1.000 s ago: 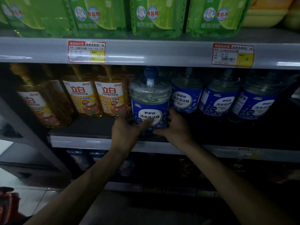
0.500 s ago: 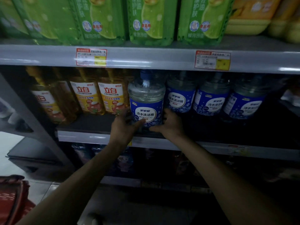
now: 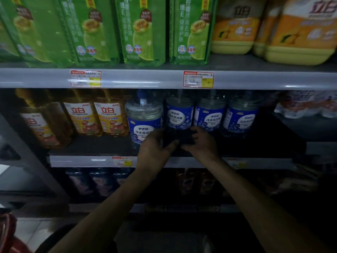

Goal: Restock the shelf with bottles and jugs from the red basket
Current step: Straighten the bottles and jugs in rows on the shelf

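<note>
Lower left corner: edge of red basket (image 3: 8,232) on pale floor (image 3: 31,229), mostly cut off.

From the bottom edge, two bare forearms stretched up and forward past a low tier of dark bottles (image 3: 102,181), too dim to make out.

Left hand (image 3: 155,150) above the front rim of the middle shelf (image 3: 87,161), thumb pointing right, fingertips across the lower right corner of the label on the jug (image 3: 144,115); touching it or just in front, cannot tell which.

Right hand (image 3: 202,143) just beside the left, fingers bent toward it; between the two, a dark blurred patch (image 3: 179,136), too murky to name; cannot tell whether either hand grasps anything or lies released.

Jug upright at the front of the middle shelf, clear, with blue cap and blue label, forward of its row; to its right and further back, three like jugs (image 3: 209,114) side by side; to its left, yellow bottles (image 3: 111,117) packed close together.

Above, grey rail (image 3: 145,78) with two red-and-yellow price tags (image 3: 198,79); on top of it, green pouches (image 3: 144,30) standing in a row, orange jugs (image 3: 235,28) to their right.
</note>
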{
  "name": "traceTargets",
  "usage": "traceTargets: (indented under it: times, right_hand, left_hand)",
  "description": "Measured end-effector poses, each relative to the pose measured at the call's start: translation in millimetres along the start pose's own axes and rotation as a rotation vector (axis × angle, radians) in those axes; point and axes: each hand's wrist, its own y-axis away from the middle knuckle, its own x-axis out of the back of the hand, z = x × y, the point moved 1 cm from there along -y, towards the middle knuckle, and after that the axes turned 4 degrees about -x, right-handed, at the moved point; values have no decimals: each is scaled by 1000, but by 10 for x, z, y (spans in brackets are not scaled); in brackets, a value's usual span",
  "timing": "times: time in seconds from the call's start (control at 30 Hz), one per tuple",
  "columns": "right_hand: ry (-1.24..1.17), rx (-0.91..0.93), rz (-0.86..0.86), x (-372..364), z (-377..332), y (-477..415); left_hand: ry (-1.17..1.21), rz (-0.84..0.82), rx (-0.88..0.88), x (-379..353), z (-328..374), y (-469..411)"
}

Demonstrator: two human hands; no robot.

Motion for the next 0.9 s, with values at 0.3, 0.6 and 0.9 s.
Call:
traceTargets:
  times: [0.3, 0.6, 0.9]
  right_hand:
    - [-13, 103, 36, 116, 304, -281]
    - [-191, 51, -29, -156, 418, -668]
    - [-245, 54, 185, -377, 392, -774]
  left_hand:
    - [-301, -197, -1, -558, 6, -362]
    - [100, -59, 93, -941, -252, -710]
    - [336, 122, 97, -1086, -405, -864]
